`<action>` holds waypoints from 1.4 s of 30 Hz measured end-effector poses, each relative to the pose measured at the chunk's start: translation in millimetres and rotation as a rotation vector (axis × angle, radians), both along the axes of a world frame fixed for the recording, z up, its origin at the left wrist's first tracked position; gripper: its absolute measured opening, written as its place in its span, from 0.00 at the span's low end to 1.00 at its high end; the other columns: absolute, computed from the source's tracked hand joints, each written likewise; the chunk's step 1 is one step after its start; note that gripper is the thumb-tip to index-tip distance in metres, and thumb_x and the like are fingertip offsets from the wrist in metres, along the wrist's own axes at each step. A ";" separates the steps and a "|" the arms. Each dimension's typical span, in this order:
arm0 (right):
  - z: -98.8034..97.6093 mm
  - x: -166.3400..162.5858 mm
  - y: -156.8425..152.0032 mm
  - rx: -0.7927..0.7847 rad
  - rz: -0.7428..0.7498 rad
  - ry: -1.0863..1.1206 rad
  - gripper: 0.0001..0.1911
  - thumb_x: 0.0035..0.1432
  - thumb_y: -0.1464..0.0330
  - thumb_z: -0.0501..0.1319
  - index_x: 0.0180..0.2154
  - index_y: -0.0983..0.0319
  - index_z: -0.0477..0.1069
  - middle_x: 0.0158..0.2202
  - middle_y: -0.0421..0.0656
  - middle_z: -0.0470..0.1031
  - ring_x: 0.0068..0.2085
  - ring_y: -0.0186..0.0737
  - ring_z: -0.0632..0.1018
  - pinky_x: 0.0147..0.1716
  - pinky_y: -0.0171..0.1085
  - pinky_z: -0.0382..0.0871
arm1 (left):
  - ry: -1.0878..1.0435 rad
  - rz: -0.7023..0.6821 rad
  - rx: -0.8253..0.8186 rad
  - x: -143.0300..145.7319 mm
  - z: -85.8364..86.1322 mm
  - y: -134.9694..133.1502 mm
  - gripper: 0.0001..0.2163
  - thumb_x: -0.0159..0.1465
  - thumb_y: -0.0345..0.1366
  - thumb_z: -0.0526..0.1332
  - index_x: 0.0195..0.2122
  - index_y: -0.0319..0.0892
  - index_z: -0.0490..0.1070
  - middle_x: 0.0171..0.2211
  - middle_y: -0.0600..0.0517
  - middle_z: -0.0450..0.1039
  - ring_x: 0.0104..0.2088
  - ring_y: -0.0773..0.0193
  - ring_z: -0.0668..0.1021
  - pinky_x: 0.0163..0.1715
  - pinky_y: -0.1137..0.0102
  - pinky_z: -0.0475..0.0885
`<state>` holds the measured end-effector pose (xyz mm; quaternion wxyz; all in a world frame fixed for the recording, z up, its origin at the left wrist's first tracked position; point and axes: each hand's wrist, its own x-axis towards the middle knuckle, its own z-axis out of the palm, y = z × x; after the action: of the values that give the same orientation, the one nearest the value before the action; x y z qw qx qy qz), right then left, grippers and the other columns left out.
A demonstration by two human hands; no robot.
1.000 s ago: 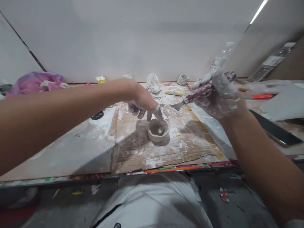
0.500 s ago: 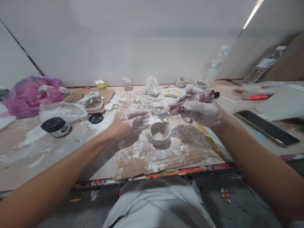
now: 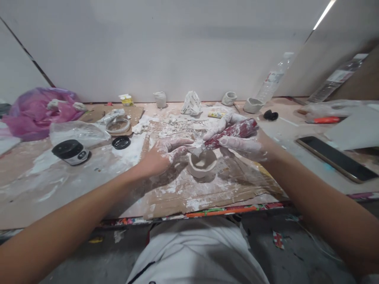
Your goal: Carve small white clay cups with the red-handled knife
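A red-handled scraper [image 3: 232, 134], smeared with white, lies in my right hand [image 3: 241, 144], fingers wrapped round its handle. Its metal blade points left, above the rim of a small round clay pot [image 3: 203, 165]. Inside the pot is a pale lump. My left hand [image 3: 166, 154], coated in white powder, reaches in from the left with thumb and forefinger stretched apart. Their tips are beside the blade; whether they touch it I cannot tell. Under the pot lies a cardboard sheet [image 3: 177, 199] streaked with white.
Small clay pots [image 3: 253, 105] and a crumpled white piece [image 3: 191, 103] stand at the back. A black-lidded jar [image 3: 71, 152], a black lid [image 3: 121, 142] and a pink bag [image 3: 41, 114] are on the left. On the right are a phone [image 3: 337, 157] and water bottles [image 3: 272, 83].
My right hand has brought the scraper lower and leftward, its blade now over the pot's rim. My left hand has come closer to the blade, fingers lifted from their flatter pose.
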<state>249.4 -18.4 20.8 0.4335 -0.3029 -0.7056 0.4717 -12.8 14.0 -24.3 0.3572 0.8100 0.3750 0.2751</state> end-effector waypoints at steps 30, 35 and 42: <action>-0.5 3.5 4.1 -0.017 0.018 0.082 0.12 0.55 0.64 0.73 0.36 0.63 0.75 0.36 0.46 0.84 0.28 0.34 0.79 0.20 0.29 0.70 | -0.104 -0.020 -0.166 0.5 -3.7 -2.9 0.17 0.64 0.52 0.64 0.48 0.48 0.80 0.49 0.47 0.81 0.50 0.52 0.82 0.55 0.57 0.75; 3.8 12.5 4.2 -0.054 0.102 0.126 0.10 0.54 0.66 0.74 0.35 0.62 0.76 0.38 0.48 0.84 0.33 0.37 0.83 0.24 0.30 0.73 | 0.014 0.064 -0.066 -3.4 5.0 -4.3 0.17 0.65 0.52 0.62 0.47 0.49 0.81 0.47 0.48 0.82 0.48 0.50 0.82 0.52 0.53 0.76; 9.0 10.9 1.1 0.059 -0.101 0.133 0.10 0.51 0.66 0.75 0.35 0.60 0.78 0.30 0.43 0.82 0.25 0.35 0.79 0.19 0.32 0.69 | 0.071 0.063 -0.030 -4.3 10.6 -9.2 0.18 0.63 0.53 0.62 0.47 0.49 0.82 0.47 0.47 0.83 0.47 0.48 0.83 0.50 0.54 0.76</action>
<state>260.3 -17.3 29.8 0.5114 -0.2932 -0.6725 0.4475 -17.1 4.8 -13.7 0.3470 0.8015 0.4171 0.2515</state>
